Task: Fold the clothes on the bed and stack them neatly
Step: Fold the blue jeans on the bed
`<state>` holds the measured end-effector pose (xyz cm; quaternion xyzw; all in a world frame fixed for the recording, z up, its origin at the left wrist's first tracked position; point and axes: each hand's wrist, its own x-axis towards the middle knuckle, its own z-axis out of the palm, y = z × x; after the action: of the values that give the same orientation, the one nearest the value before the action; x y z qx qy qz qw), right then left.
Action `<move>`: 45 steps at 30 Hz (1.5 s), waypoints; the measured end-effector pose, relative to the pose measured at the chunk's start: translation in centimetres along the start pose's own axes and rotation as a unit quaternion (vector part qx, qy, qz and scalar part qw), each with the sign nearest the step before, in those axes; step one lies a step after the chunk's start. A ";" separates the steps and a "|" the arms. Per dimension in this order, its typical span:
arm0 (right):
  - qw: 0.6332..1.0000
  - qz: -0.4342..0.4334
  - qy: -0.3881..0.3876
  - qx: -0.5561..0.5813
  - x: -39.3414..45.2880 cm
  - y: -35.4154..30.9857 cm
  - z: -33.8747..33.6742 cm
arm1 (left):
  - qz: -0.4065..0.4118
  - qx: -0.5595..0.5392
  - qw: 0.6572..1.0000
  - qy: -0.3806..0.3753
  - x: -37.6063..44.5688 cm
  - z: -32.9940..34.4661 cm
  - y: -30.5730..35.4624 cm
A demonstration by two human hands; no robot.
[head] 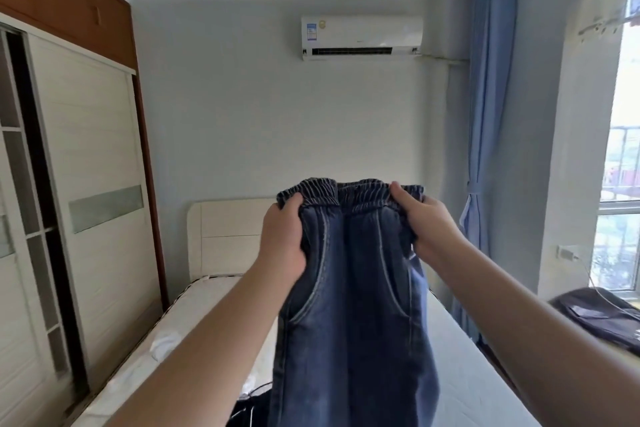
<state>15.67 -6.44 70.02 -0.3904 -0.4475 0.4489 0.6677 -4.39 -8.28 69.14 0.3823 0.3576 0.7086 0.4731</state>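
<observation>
A pair of blue denim trousers (353,315) with an elastic waistband hangs upright in front of me, above the bed (460,367). My left hand (284,239) grips the left end of the waistband. At the waistband's right end my right hand (426,225) holds the bunched cloth, thumb over the top. The legs drop out of view at the bottom edge. A dark garment (249,406) with white cords lies on the mattress below the trousers, partly hidden. A small white piece of cloth (162,343) lies at the mattress's left side.
A cream wardrobe with sliding doors (97,204) stands close along the bed's left side. The white headboard (228,236) is at the far wall under an air conditioner (362,36). Blue curtain (485,149) and window are at right, with a dark bag (602,319) on a surface there.
</observation>
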 end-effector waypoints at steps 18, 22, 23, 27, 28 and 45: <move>0.964 -0.049 -0.259 -0.035 -7.0 4.3 3.8 | 0.078 0.137 0.980 -0.117 -2.7 -0.7 -1.8; 0.961 -0.057 -0.225 -0.151 -7.3 5.6 3.0 | 0.111 0.215 0.968 -0.073 -2.8 -1.4 -2.3; 0.961 -0.054 -0.239 -0.124 -7.3 5.7 2.7 | 0.120 0.233 0.963 -0.065 -2.7 -1.8 -2.4; 0.986 -0.031 -0.164 0.011 -6.8 5.8 1.3 | 0.133 0.287 0.944 -0.093 -2.0 -3.9 -2.6; 0.992 -0.051 -0.111 -0.037 -6.4 6.1 0.6 | 0.137 0.295 0.939 -0.111 -2.0 -4.5 -2.5; 0.987 -0.072 -0.100 -0.107 -5.2 5.7 0.1 | 0.139 0.279 0.911 -0.270 -2.1 -8.9 0.5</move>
<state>13.18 -9.72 63.52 -0.3798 -0.5840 0.3861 0.6047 -11.87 -11.66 65.17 0.7211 0.3424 0.5087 0.3225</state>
